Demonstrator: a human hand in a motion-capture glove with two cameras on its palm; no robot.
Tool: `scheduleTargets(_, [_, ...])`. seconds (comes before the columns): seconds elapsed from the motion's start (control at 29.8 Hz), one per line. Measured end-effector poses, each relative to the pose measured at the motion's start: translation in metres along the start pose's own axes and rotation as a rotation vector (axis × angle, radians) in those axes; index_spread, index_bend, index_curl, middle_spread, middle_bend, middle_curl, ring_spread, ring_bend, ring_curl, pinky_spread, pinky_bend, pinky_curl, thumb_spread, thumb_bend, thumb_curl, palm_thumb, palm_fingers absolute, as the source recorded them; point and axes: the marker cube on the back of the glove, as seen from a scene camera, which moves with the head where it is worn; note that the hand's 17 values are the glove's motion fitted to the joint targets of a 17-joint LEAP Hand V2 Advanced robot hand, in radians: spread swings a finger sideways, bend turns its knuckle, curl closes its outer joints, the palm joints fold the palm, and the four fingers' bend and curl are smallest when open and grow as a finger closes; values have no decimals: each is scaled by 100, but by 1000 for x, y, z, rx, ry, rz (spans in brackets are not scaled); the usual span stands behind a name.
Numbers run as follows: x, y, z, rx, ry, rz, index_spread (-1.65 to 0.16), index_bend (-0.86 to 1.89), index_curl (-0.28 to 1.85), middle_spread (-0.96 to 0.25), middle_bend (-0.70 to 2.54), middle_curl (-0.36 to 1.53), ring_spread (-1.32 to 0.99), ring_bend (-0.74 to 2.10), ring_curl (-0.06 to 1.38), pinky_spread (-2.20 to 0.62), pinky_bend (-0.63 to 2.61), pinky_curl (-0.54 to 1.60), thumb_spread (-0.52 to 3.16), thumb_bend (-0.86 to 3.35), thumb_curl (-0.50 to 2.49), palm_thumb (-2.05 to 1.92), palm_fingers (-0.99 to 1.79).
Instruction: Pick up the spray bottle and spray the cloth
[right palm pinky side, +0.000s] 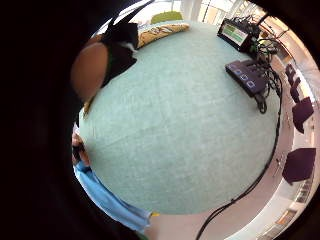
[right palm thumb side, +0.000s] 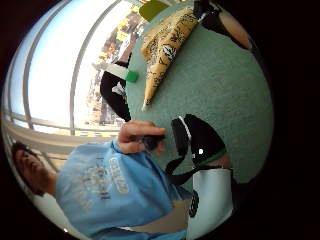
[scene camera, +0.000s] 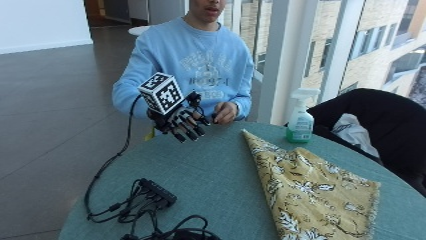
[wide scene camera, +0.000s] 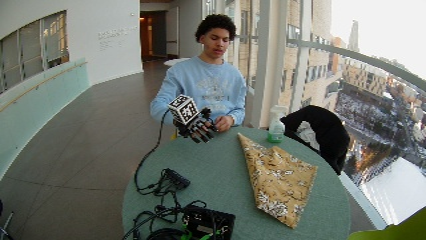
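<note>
Nearest the outside view's camera, the yellow patterned cloth (scene camera: 307, 192) is lying folded across the lower right of the frame, its point reaching toward the counter (scene camera: 219, 175) middle. Left of centre, the gloved right hand (scene camera: 180, 119) is hovering above the counter's near-person edge, fingers (scene camera: 190, 131) spread straight, holding nothing. Farthest, the spray bottle (scene camera: 301, 122) is standing upright at the rim, right of centre.

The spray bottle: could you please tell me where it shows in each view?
Outside view: spray bottle stands at the table's far edge, beyond the cloth.
Wide outside view: same spot.
Thumb side palm view: green base only, beside the cloth's tip.
Little finger side palm view: not visible.
Shared landmark: the cloth.
</note>
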Motion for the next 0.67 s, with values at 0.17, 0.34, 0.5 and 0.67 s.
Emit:
scheduleTargets(0.17, [11,9,2,2,16,14,-37,12,30,-10,19,42,-1,25,34,21,25,37,111,-2,44,76,62])
scheduleTargets(0.34, [16,13,6,-4,14,15,-37,13,29,-10,19,41,-1,25,34,21,25,37,111,-2,43,75,62])
scheduleTargets(0.5, [18,15,5,-5,18,17,-38,13,29,-10,19,41,-1,26,34,21,25,37,112,-2,43,76,62])
scheduleTargets(0.67, [18,17,3,-2,18,20,-38,14,28,-9,19,40,-1,26,34,22,25,36,113,-2,42,76,61])
